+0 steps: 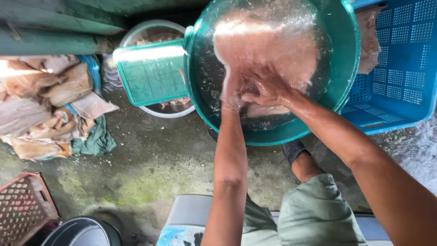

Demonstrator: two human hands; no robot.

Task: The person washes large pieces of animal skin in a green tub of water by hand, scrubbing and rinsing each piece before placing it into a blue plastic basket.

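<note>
I note both bare forearms reaching toward 12 o'clock; left hand (232, 93) and right hand (266, 89) side by side, wet, fingers curled.

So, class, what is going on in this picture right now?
A seated person has both hands in a round green basin of water, handling a pale pink piece of fish. The left hand and right hand grip its lower edge together. A blue crate with more pieces stands beside the basin, and a heap of flat brownish pieces lies on the wet concrete floor.
</note>
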